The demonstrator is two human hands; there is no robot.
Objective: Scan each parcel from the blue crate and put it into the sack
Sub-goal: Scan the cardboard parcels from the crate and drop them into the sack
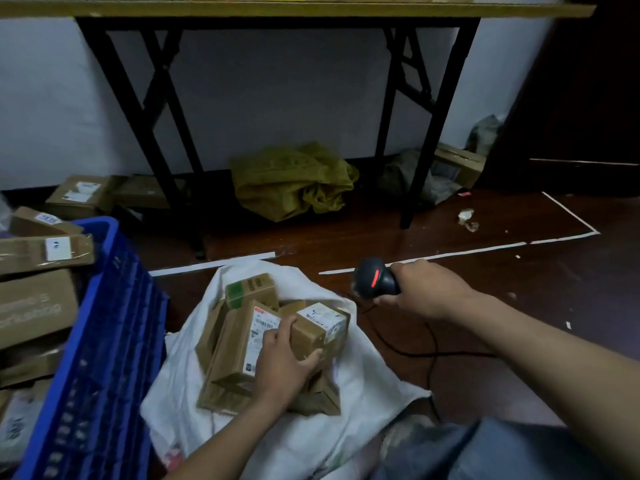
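While left hand (284, 355) grips a parcel (310, 336) within sack (360, 379) rim, right hand (426, 289) clasps scanner (375, 277).

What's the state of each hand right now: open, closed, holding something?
Left hand: closed around a small cardboard parcel, over the white sack.
Right hand: closed around the barcode scanner.
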